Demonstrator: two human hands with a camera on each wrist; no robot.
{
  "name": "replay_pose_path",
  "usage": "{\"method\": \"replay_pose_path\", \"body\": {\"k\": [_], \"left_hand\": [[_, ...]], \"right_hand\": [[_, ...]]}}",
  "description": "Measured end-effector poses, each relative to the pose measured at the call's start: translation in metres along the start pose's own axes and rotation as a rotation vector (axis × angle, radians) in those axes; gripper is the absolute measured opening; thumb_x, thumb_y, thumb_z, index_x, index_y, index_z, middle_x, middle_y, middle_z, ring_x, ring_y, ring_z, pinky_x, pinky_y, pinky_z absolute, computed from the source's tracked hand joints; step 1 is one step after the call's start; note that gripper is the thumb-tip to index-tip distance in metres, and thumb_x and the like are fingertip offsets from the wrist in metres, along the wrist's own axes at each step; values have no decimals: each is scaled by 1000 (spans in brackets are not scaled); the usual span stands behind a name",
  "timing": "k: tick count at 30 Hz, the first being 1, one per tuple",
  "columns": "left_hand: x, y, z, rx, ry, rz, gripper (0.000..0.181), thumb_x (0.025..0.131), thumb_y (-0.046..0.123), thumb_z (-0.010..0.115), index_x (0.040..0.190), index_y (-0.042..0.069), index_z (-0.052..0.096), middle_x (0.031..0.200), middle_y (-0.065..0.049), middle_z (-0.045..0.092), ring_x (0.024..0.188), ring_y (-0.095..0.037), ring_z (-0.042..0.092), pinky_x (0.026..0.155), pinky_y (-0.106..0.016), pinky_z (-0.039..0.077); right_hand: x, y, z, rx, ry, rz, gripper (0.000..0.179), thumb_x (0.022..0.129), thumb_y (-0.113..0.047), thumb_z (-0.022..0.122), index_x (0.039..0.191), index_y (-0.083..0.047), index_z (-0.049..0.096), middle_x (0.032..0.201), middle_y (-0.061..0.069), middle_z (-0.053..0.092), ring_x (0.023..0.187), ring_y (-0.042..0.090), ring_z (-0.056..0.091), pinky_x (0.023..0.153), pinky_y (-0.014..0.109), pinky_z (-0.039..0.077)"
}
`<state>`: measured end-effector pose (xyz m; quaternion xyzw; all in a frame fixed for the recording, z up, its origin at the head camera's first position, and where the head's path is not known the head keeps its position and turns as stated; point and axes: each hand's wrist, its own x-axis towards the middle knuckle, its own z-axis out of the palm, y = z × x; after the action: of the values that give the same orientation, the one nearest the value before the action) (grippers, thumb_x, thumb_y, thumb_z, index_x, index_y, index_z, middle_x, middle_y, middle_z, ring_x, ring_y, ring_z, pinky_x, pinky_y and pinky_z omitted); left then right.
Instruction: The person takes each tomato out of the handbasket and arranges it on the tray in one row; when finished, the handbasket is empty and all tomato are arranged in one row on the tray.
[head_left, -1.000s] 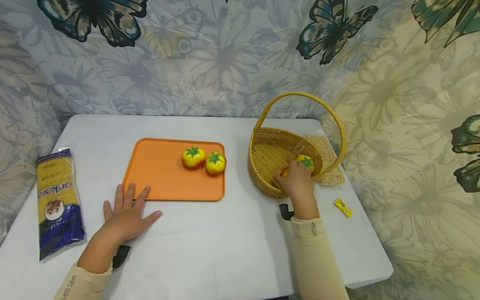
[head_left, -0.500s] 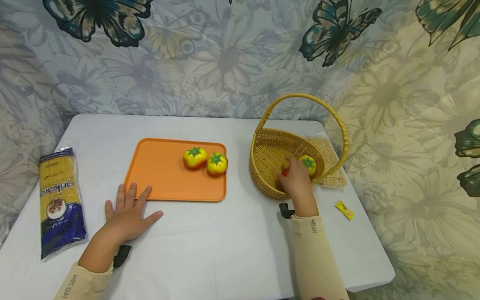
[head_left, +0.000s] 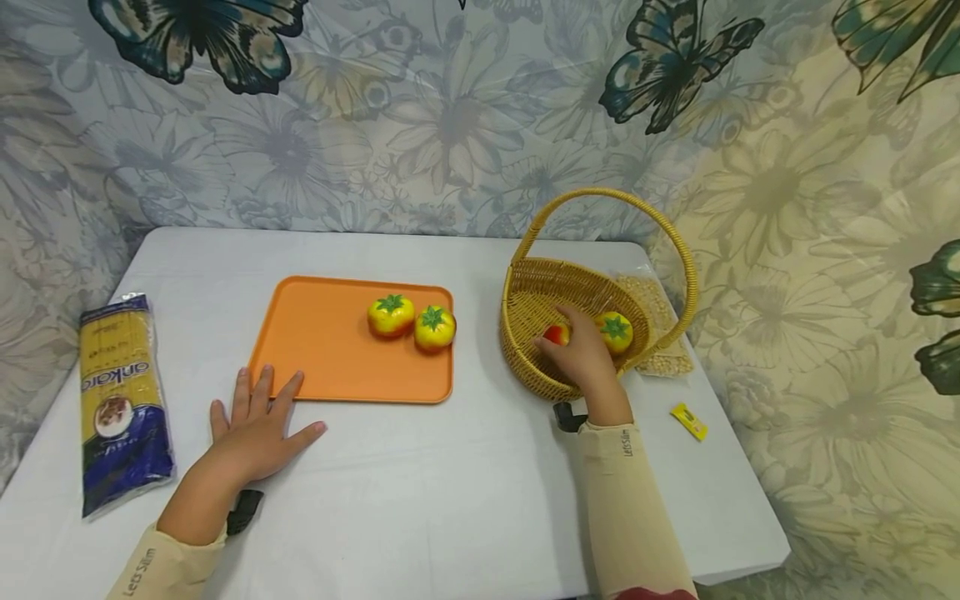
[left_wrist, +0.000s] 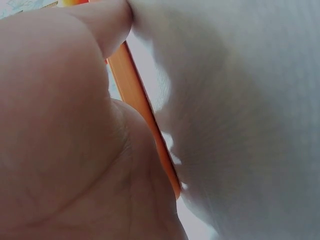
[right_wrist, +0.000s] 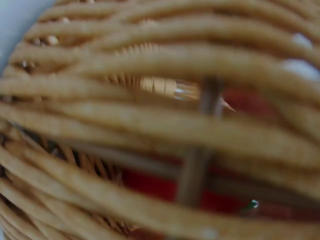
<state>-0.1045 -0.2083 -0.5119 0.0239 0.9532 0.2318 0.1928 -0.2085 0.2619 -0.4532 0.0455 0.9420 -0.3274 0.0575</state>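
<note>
My left hand (head_left: pixel 251 437) lies spread on the white table, its fingertips over the near left edge of the orange tray (head_left: pixel 330 333). At the tray's right side sit two yellow-red toy tomatoes with green leaf tops, one (head_left: pixel 391 317) beside the other (head_left: pixel 434 329). My right hand (head_left: pixel 587 354) reaches into the wicker basket (head_left: pixel 528 287), thumb and fingers around a red toy tomato (head_left: pixel 557 335) that it partly hides. Another yellow toy tomato (head_left: pixel 615 332) lies in the basket, right of that hand. Through the basket weave (right_wrist: pixel 150 120), red patches show in the right wrist view.
A blue and yellow "ankara" packet (head_left: pixel 123 408) lies at the left. Behind the basket, whose tall handle (head_left: pixel 678 250) arches above it, is a clear bag of pale small pieces (head_left: pixel 660 333). A small yellow packet (head_left: pixel 688 422) lies near the right table edge.
My right hand has shifted left inside the basket with the red toy tomato, leaving more of the yellow one in sight. My left hand has stayed still.
</note>
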Motion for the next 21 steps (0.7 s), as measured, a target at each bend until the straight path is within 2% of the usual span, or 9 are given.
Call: {"method": "replay_pose_path", "body": {"k": [7,14,17,21], "left_hand": [[-1,-1,-1,-2,0,7,105,99,73,55,170,8,13,169,-34,-16,148,-48,-39,105,-79,-26],[-2,2,-3,-7,2,5,104,99,70,57,170,7,15,169,-35,-15,149,-50,-37,106,-79,-25],[-2,2,-3,-4,5,5,103,99,70,58,170,7,16,169,-35,-14,149,-50,-36,106,-80,-24],[-1,1,-2,1,5,4,104,99,71,57,170,7,15,169,-35,-14,149,-50,-36,106,-79,-24]], "right_hand": [[1,0,-3,26,1,84,91,98,-36,77,167,-4,27,169,27,26,154,47,27,122,61,27],[1,-1,-4,26,-8,140,102,92,-38,83,167,-5,23,168,31,24,152,49,29,120,64,29],[1,-3,-4,67,32,130,100,91,-36,83,166,-4,26,165,29,29,147,48,35,118,62,34],[1,-10,-6,145,141,81,95,92,-31,85,165,-6,31,163,25,33,141,43,42,116,57,40]]}}
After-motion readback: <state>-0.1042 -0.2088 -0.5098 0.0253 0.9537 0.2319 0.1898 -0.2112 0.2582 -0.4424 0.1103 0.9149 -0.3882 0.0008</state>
